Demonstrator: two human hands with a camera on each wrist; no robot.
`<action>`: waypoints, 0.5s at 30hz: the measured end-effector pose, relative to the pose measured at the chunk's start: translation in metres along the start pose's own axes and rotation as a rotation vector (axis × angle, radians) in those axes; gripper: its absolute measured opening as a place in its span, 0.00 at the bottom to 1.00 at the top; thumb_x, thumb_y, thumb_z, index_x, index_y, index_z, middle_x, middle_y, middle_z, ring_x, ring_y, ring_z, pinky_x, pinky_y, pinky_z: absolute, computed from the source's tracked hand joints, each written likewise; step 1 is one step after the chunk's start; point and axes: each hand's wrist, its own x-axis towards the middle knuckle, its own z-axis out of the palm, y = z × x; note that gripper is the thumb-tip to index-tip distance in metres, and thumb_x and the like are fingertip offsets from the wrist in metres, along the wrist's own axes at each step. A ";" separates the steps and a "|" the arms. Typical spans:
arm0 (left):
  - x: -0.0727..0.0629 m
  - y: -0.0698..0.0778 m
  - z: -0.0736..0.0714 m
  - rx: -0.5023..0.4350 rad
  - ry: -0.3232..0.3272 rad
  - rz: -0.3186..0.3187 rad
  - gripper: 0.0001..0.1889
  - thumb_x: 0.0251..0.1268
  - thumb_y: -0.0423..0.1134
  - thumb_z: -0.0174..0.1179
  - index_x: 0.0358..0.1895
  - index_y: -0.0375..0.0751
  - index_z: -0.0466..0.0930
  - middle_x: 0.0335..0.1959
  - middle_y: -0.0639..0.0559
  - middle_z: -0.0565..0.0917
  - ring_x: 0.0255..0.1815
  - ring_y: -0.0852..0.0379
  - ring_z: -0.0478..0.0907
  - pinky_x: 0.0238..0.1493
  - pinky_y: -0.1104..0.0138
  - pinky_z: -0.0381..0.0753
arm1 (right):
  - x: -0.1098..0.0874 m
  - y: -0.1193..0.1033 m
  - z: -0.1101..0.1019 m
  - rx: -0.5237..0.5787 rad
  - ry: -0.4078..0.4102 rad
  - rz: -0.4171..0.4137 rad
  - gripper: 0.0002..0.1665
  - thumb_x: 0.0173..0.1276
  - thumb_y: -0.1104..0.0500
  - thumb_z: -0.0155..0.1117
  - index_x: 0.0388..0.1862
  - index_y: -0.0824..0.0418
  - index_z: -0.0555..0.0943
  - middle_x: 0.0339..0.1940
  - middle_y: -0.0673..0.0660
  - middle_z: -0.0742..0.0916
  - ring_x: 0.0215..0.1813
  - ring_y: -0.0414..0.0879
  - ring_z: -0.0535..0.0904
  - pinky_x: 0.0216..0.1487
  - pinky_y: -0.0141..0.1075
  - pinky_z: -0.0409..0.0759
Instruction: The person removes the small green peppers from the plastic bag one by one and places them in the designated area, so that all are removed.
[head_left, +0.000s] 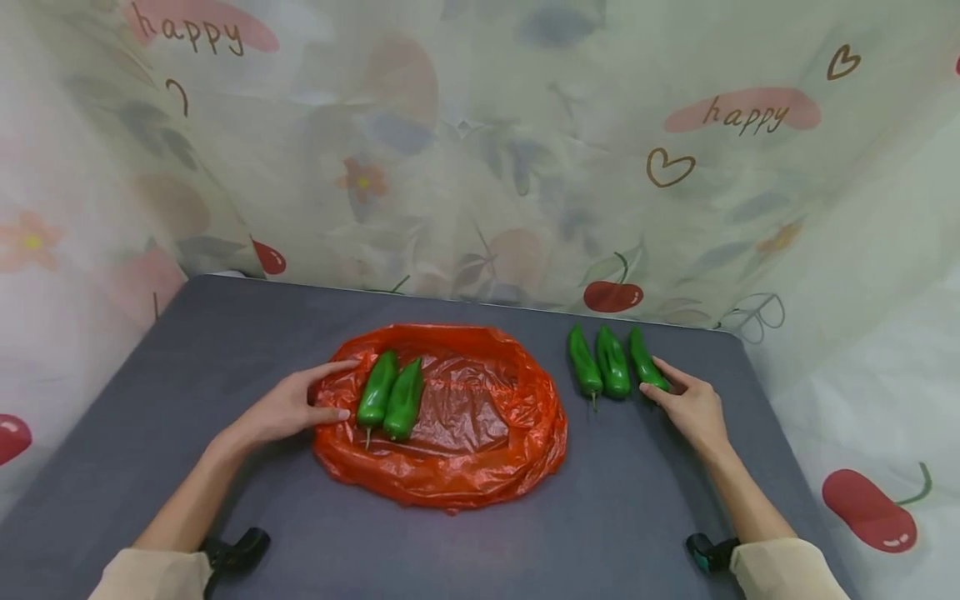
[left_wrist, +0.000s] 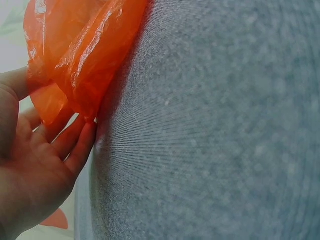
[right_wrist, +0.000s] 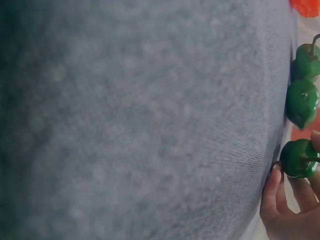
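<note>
My left hand (head_left: pixel 288 408) is at the left side of an orange-red plastic bag (head_left: pixel 450 489), holding its edge with thumb and forefinger spread over the rim. In the left wrist view, fingers (left_wrist: pixel 75 142) reach up against the hanging plastic. Two green peppers (head_left: pixel 377 389) lie side by side in the wide-mouthed bag, near that hand. To the right of the bag, my right hand (head_left: pixel 692 410) grips another green pepper (head_left: pixel 647 360) between thumb and fingers. The right wrist view shows this pepper (right_wrist: pixel 298 157) stem end toward the camera.
Two more green peppers, one on the left (head_left: pixel 583 362) and one in the middle (head_left: pixel 613 364), lie just left of the gripped one. Everything rests on a grey-covered table (head_left: pixel 480 554). A printed curtain (head_left: pixel 480 167) hangs behind and at both sides.
</note>
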 end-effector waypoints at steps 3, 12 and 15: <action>-0.001 -0.001 0.001 -0.002 0.001 0.009 0.38 0.63 0.45 0.69 0.75 0.49 0.64 0.68 0.36 0.70 0.56 0.46 0.74 0.51 0.62 0.78 | 0.002 0.001 0.002 -0.018 0.003 -0.006 0.37 0.67 0.43 0.68 0.72 0.50 0.73 0.63 0.63 0.81 0.45 0.55 0.82 0.32 0.33 0.74; -0.001 0.001 0.000 0.005 0.004 0.004 0.38 0.63 0.44 0.69 0.75 0.48 0.63 0.69 0.36 0.69 0.57 0.45 0.74 0.53 0.58 0.77 | 0.006 0.001 0.005 -0.013 -0.011 -0.039 0.38 0.67 0.44 0.69 0.73 0.52 0.71 0.64 0.67 0.79 0.55 0.60 0.81 0.38 0.35 0.76; 0.001 0.002 0.000 0.003 0.004 0.002 0.38 0.63 0.44 0.70 0.75 0.48 0.63 0.69 0.36 0.69 0.58 0.45 0.73 0.53 0.57 0.77 | 0.004 0.002 0.005 -0.002 -0.020 -0.023 0.39 0.67 0.42 0.68 0.74 0.52 0.70 0.66 0.67 0.78 0.56 0.60 0.80 0.40 0.36 0.77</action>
